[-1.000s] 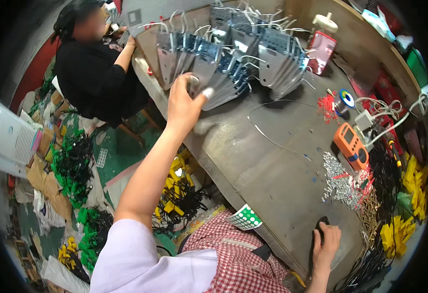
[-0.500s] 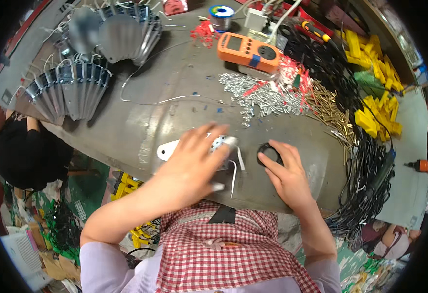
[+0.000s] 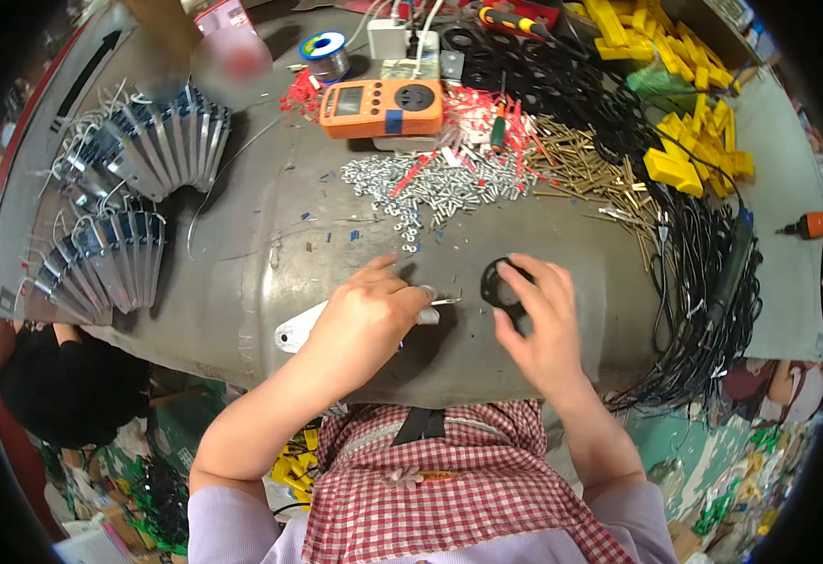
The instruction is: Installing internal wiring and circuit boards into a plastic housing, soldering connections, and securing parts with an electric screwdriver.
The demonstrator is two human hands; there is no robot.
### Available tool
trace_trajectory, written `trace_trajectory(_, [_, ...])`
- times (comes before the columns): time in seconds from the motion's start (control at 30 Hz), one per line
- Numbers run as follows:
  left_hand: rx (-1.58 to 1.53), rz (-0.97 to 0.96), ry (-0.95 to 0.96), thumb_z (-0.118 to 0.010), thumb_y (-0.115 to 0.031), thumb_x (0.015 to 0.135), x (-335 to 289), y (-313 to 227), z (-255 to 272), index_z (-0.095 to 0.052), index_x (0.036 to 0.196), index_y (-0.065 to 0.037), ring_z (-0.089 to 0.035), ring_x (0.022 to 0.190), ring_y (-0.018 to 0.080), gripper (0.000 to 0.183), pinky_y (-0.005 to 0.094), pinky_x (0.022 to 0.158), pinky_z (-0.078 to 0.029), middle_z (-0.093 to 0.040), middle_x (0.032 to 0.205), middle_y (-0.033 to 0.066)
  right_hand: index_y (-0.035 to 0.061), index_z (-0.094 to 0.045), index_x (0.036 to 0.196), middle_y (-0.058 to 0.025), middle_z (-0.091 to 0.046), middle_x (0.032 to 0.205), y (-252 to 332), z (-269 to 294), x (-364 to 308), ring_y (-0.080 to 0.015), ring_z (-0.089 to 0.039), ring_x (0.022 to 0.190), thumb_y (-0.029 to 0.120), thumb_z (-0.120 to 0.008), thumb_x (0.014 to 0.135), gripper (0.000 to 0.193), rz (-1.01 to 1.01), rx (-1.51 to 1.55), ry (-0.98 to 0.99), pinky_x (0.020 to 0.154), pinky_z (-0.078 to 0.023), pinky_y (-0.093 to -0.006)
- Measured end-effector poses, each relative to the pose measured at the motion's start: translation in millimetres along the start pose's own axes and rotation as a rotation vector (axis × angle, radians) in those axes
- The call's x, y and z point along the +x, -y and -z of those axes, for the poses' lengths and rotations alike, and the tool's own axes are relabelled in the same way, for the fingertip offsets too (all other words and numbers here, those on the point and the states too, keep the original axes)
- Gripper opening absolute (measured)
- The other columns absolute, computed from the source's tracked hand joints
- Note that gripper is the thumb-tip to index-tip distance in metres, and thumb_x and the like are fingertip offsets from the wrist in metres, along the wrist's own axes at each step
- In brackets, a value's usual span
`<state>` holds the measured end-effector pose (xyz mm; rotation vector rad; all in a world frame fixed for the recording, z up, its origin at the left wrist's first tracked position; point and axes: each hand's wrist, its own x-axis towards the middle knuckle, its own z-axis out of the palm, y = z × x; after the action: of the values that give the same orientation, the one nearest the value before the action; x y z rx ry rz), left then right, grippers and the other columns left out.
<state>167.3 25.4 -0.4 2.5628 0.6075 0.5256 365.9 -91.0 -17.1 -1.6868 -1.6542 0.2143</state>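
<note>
My left hand [image 3: 369, 310] is closed over a flat whitish metal strip [image 3: 301, 329] with a rounded end and a hole, whose middle my palm hides. Pale coverings sit on my thumb and a fingertip, and a thin light-coloured lead pokes out beyond them. Between the thumb and fingers of my right hand [image 3: 548, 324] is a black ring [image 3: 489, 285], tilted up at the table. A gap of bare table lies between the ring and the lead.
Small silver metal sleeves [image 3: 440, 193] are heaped behind my hands, with brass pins [image 3: 576, 155] beside them. An orange multimeter [image 3: 381, 108], a solder spool [image 3: 325, 56], yellow parts [image 3: 679, 164] and black cables [image 3: 703, 310] surround them. Fanned metal strips [image 3: 163, 141] stand left; a person in black [image 3: 73, 385] sits beyond.
The view has shifted. My left hand, blurred and spread before, has closed over the strip. The ring in my right hand has tipped up from lying flatter.
</note>
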Motion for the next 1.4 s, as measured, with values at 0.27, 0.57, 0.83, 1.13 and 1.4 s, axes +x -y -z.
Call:
trace_trajectory(0.27, [0.106, 0.127, 0.155, -0.064, -0.004, 0.069, 12.8, -22.9, -4.5, -0.062, 0.092, 0.001, -0.061, 0.089, 0.0303, 0.024, 0.053, 0.11, -0.021, -0.062, 0.078, 0.0125, 0.0045, -0.05, 0.128, -0.0114, -0.055, 0.122, 5.1, -26.9, 4.4, -0.0213, -0.054, 0.11, 0.004, -0.069, 0.072, 0.059, -0.177, 0.611, 0.054, 0.093, -0.043, -0.0326])
trace_trajectory(0.57, [0.138, 0.074, -0.087, -0.079, -0.015, 0.056, -9.2, -28.3, -30.3, -0.043, 0.118, -0.003, -0.048, 0.103, 0.0378, 0.073, 0.0483, 0.09, -0.037, -0.052, 0.115, 0.0166, 0.0097, -0.027, 0.143, -0.0138, -0.058, 0.115, -5.1, -0.9, 28.1, -0.0201, -0.058, 0.104, 0.013, -0.069, 0.08, 0.076, -0.388, 0.845, 0.391, 0.09, -0.046, -0.032])
trace_trajectory(0.83, [0.027, 0.017, 0.049, -0.08, -0.02, 0.056, 1.3, -40.3, -43.8, -0.04, 0.125, 0.001, -0.042, 0.114, 0.0387, 0.082, 0.0506, 0.096, -0.034, -0.042, 0.126, 0.0194, 0.0016, -0.05, 0.125, -0.0187, -0.055, 0.12, -215.9, 191.0, 91.8, -0.0368, -0.05, 0.113, 0.006, -0.066, 0.074, 0.053, -0.1, -0.788, 0.092, 0.099, -0.039, -0.0397])
trace_trajectory(1.13, [-1.545, 0.691, -0.336, -0.075, -0.026, 0.073, 33.2, -57.2, -24.2, -0.022, 0.141, -0.009, -0.055, 0.097, 0.0199, 0.088, 0.0352, 0.079, -0.05, -0.048, 0.124, 0.0114, 0.004, -0.049, 0.12, -0.0142, -0.052, 0.119, 19.7, 43.9, 36.2, -0.0298, -0.051, 0.115, 0.008, -0.075, 0.071, 0.056, 0.392, 0.608, 0.071, 0.095, -0.044, -0.0369])
trace_trajectory(1.4, [-1.142, 0.376, -0.41, -0.06, -0.008, 0.081, 7.1, -19.1, -8.8, -0.033, 0.133, -0.005, -0.047, 0.123, 0.0315, 0.059, 0.0418, 0.092, -0.049, -0.047, 0.13, 0.0151, 0.0031, -0.056, 0.092, -0.0109, -0.055, 0.094, -120.5, 66.9, 54.8, -0.0291, -0.059, 0.09, 0.003, -0.057, 0.077, 0.015, 0.014, -0.659, 0.105, 0.073, -0.051, -0.0389])
